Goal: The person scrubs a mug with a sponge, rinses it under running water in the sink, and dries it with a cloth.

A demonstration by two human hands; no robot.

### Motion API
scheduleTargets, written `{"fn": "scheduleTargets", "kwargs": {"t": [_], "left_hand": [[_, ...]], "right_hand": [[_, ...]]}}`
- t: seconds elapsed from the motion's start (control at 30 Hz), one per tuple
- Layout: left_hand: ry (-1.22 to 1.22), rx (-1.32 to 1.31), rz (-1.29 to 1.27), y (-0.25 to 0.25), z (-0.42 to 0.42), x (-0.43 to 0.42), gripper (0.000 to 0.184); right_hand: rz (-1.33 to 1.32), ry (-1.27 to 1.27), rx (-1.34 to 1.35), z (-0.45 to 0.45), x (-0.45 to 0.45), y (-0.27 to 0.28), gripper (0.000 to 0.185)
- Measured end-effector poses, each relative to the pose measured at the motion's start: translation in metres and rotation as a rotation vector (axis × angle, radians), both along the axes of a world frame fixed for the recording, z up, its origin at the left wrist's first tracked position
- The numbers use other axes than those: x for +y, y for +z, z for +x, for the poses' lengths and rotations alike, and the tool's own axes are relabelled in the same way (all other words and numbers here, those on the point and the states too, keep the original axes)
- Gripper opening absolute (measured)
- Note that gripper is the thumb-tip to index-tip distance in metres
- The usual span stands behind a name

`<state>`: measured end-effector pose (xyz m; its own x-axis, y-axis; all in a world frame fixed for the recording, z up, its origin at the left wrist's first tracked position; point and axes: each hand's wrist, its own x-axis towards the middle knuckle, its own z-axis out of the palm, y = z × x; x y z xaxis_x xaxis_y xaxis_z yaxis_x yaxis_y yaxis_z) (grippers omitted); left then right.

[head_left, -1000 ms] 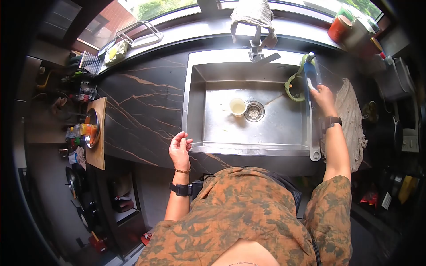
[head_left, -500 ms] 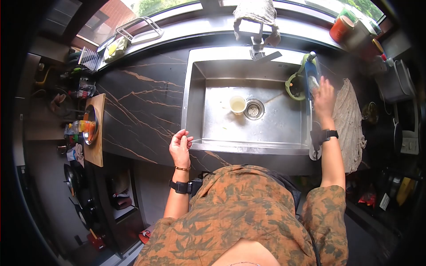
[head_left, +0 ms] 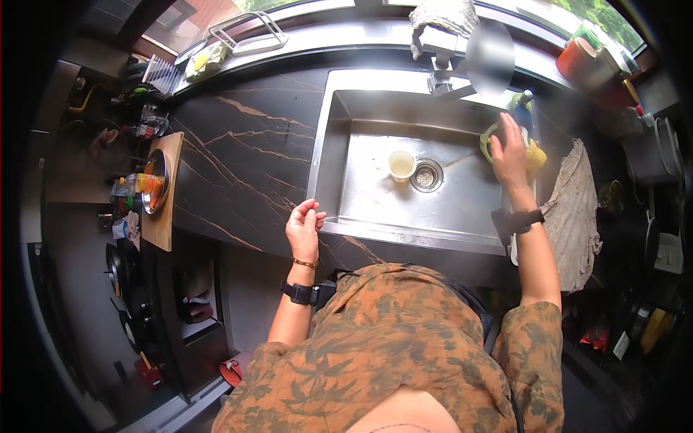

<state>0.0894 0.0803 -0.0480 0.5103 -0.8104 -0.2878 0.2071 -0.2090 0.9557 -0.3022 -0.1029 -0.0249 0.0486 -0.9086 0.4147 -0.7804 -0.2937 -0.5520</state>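
My right hand is over the right rim of the steel sink, fingers stretched upward. It partly covers a green strainer-like holder. A yellow sponge-like block shows just right of the hand; I see no grip on it. A blue item stands behind the fingertips. My left hand rests by the sink's front left corner, its fingers curled in and nothing visible in them. In the sink stands a pale cup, left of the drain.
A grey cloth lies right of the sink. The faucet stands behind it, with another cloth above. Something grey, oval and blurred appears beside the faucet. A wooden board with a metal plate is at left.
My right hand has shifted left and inward along the sink rim, and the yellow block has come into sight beside it. My left hand stays curled by the corner. The view has shifted slightly.
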Motion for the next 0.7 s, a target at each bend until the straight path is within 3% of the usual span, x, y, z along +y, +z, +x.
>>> {"fn": "scheduleTargets", "kwargs": {"t": [0.07, 0.2, 0.23, 0.3, 0.37, 0.43, 0.53, 0.63, 0.7], "left_hand": [[0.001, -0.005, -0.014, 0.005, -0.002, -0.001, 0.019], [0.046, -0.030, -0.049, 0.008, 0.006, 0.008, 0.019], [0.066, -0.038, -0.043, 0.006, 0.011, 0.012, 0.018], [0.101, -0.049, -0.031, 0.001, 0.019, 0.019, 0.018], [0.134, -0.070, -0.015, -0.005, 0.029, 0.024, 0.019], [0.156, -0.094, -0.003, -0.014, 0.041, 0.029, 0.020], [0.206, -0.112, 0.012, -0.013, 0.048, 0.026, 0.020], [0.218, -0.104, 0.006, -0.013, 0.049, 0.021, 0.020], [0.215, -0.090, -0.001, -0.011, 0.045, 0.017, 0.020]], "right_hand": [[-0.012, 0.052, 0.117, 0.024, -0.020, -0.016, 0.066], [-0.104, -0.010, 0.185, 0.043, -0.073, -0.030, 0.075], [-0.082, 0.012, 0.184, 0.038, -0.086, -0.037, 0.071], [0.231, 0.002, 0.003, 0.035, -0.094, -0.026, 0.060], [0.198, -0.031, 0.085, 0.035, -0.098, -0.024, 0.045], [0.187, -0.039, 0.116, 0.038, -0.093, -0.025, 0.047], [-0.130, -0.217, 0.024, 0.058, -0.076, -0.036, 0.051], [-0.182, -0.174, -0.137, 0.091, -0.041, -0.054, 0.053], [0.235, 0.117, -0.101, 0.105, -0.021, -0.096, 0.052]]}}
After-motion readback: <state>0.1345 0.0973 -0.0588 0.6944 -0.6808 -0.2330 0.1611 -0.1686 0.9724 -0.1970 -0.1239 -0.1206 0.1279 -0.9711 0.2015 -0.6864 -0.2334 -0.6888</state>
